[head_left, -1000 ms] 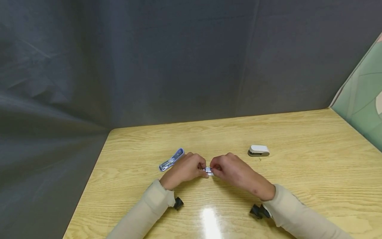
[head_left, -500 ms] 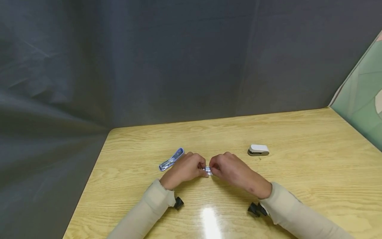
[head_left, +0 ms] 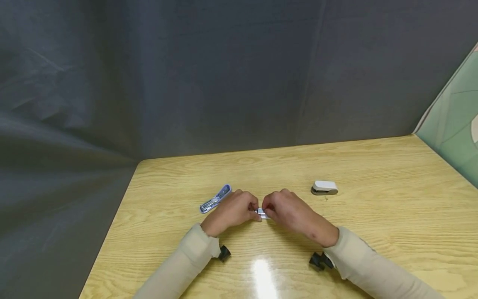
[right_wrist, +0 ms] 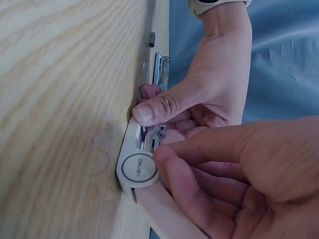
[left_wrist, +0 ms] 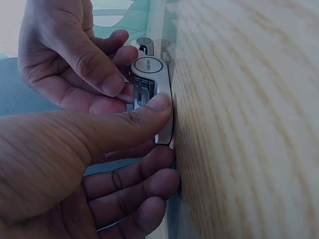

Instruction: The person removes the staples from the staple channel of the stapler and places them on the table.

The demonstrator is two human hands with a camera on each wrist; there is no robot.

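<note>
Both hands pinch a small white stapler (head_left: pixel 262 213) that lies on the wooden table (head_left: pixel 373 174); the left hand (head_left: pixel 233 209) presses its thumb (left_wrist: pixel 149 107) on one end, fingers curled beneath; the right hand (head_left: pixel 285 209) grips the other end near the round logo (right_wrist: pixel 139 168); a blue stapler (head_left: pixel 215 199) lies just beside the left hand; another white stapler (head_left: pixel 324 188) sits well apart on the right.

Head camera looks down over the table (head_left: pixel 373 174) from afar; both wrist cameras, close and seemingly sideways, share it.
</note>
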